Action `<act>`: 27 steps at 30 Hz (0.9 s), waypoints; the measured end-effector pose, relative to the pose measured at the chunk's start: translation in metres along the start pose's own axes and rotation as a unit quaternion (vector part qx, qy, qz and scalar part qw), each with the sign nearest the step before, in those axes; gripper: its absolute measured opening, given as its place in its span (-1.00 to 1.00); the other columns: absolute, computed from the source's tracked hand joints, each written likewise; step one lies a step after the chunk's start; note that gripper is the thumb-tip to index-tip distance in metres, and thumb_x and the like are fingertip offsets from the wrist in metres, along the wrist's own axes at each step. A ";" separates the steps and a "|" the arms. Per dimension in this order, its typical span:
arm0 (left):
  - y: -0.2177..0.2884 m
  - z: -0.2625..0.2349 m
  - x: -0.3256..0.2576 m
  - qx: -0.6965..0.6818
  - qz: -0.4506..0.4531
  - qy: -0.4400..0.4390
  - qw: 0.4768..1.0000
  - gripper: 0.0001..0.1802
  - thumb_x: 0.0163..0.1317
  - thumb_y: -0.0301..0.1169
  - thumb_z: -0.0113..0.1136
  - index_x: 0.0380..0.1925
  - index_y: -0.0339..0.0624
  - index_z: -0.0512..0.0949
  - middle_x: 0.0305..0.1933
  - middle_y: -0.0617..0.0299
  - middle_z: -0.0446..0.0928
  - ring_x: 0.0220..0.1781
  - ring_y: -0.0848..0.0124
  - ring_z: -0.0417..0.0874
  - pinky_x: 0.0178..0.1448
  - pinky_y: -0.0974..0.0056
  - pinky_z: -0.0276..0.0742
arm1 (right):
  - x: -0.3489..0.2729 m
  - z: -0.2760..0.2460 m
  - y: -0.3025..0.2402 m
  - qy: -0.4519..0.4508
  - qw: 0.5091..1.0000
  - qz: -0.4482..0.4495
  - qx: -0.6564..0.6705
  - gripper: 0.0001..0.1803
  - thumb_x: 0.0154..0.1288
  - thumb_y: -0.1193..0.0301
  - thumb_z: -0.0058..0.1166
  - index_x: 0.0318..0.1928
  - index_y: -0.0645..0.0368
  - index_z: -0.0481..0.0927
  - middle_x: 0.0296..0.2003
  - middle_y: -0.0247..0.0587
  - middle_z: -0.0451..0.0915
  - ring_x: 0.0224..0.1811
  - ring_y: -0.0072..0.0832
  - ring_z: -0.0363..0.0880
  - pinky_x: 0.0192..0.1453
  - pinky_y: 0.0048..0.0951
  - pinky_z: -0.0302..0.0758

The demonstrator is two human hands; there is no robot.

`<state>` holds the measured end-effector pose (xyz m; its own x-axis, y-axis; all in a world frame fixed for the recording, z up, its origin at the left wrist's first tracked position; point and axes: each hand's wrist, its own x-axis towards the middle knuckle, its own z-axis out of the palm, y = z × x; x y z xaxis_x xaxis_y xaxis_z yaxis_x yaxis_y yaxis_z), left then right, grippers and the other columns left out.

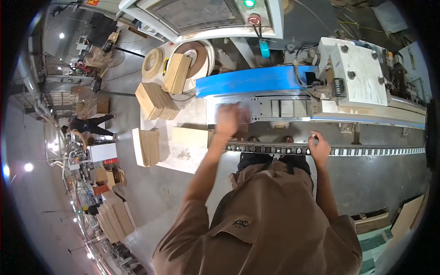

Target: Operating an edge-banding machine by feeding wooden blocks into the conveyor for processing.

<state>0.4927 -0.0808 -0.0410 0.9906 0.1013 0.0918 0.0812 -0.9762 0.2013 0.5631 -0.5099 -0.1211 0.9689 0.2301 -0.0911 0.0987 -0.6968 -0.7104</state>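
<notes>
Left hand (228,120) was blurred, reaching onto the machine's metal feed bed (275,109); whether it held anything, can't tell. Right hand (319,149) was closed on the chain conveyor rail (275,148). No panel visible on the bed; wood panel stacks (156,101) sat unfed at left.

Two hands up at the machine: left hand (228,120), right hand (319,149). One blue guard (256,80) upper centre. One green light (249,3), one red button (254,19) at top.
</notes>
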 end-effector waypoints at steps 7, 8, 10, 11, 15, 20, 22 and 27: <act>-0.126 -0.117 -0.119 0.170 -0.210 -0.280 0.921 0.26 -0.22 -0.17 0.77 0.57 0.08 0.29 0.61 0.07 0.26 0.62 -0.02 0.27 0.62 -0.13 0.25 | 0.004 0.017 0.001 0.064 0.994 -0.018 -0.085 -0.81 0.31 0.19 0.27 -0.14 -0.11 0.79 -0.24 -0.29 0.80 -0.24 -0.19 0.79 -0.17 -0.18 0.67; -0.129 -0.117 -0.129 0.188 -0.204 -0.292 0.915 0.26 -0.21 -0.18 0.77 0.57 0.09 0.28 0.61 0.09 0.26 0.62 0.00 0.28 0.63 -0.11 0.26 | 0.004 0.017 0.000 0.064 0.994 -0.019 -0.084 -0.81 0.31 0.19 0.27 -0.14 -0.11 0.79 -0.24 -0.29 0.80 -0.24 -0.19 0.79 -0.17 -0.18 0.67; -0.143 -0.111 -0.152 0.209 -0.202 -0.300 0.909 0.27 -0.21 -0.18 0.77 0.58 0.10 0.27 0.61 0.11 0.25 0.62 0.01 0.28 0.63 -0.08 0.26 | 0.008 0.017 -0.006 0.052 0.994 -0.017 -0.097 -0.81 0.30 0.20 0.27 -0.13 -0.10 0.79 -0.22 -0.28 0.80 -0.22 -0.18 0.79 -0.17 -0.19 0.67; -0.155 -0.103 -0.164 0.209 -0.201 -0.287 0.913 0.23 -0.20 -0.19 0.76 0.56 0.09 0.30 0.61 0.11 0.27 0.62 0.02 0.28 0.63 -0.06 0.27 | 0.010 0.018 -0.009 0.054 0.994 -0.021 -0.095 -0.81 0.30 0.20 0.27 -0.13 -0.10 0.79 -0.22 -0.28 0.80 -0.22 -0.18 0.79 -0.17 -0.19 0.67; -0.159 -0.102 -0.155 0.196 -0.166 -0.274 0.927 0.10 -0.14 -0.20 0.71 0.48 0.06 0.38 0.57 0.13 0.33 0.62 0.05 0.29 0.64 -0.02 0.28 | 0.005 0.014 -0.001 0.041 0.996 0.002 -0.077 -0.76 0.31 0.17 0.26 -0.09 -0.09 0.79 -0.19 -0.19 0.80 -0.16 -0.12 0.79 -0.10 -0.13 0.68; -0.116 -0.115 -0.097 0.102 -0.164 -0.203 0.960 0.01 -0.15 -0.13 0.63 0.39 -0.13 0.45 0.44 0.07 0.43 0.48 0.01 0.42 0.58 -0.04 0.35 | 0.004 0.010 -0.009 0.027 0.995 0.031 -0.091 -0.74 0.26 0.15 0.29 -0.07 -0.14 0.75 -0.11 -0.26 0.80 -0.12 -0.07 0.77 -0.04 -0.08 0.67; -0.084 -0.104 -0.068 0.116 -0.118 -0.111 0.980 -0.04 -0.14 -0.11 0.61 0.32 -0.18 0.48 0.36 0.00 0.46 0.39 -0.02 0.48 0.54 -0.05 0.39 | 0.004 0.012 -0.009 0.035 0.995 0.029 -0.086 -0.74 0.28 0.11 0.26 -0.08 -0.15 0.76 -0.12 -0.25 0.80 -0.12 -0.04 0.76 -0.05 -0.06 0.67; -0.011 -0.025 0.003 0.072 0.028 -0.088 0.993 -0.06 -0.12 -0.09 0.59 0.30 -0.23 0.49 0.31 -0.03 0.47 0.35 -0.02 0.49 0.50 -0.06 0.41 | 0.008 0.013 -0.008 -0.012 0.999 -0.024 -0.036 -0.64 0.34 0.06 0.19 0.03 -0.09 0.77 -0.08 -0.11 0.79 -0.09 -0.02 0.77 0.02 -0.02 0.68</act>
<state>0.4916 -0.0648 -0.0189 0.9969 0.0241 -0.0747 0.0285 -0.9979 0.0579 0.5667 -0.4938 -0.1255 0.9571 0.2800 -0.0747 0.1622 -0.7311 -0.6627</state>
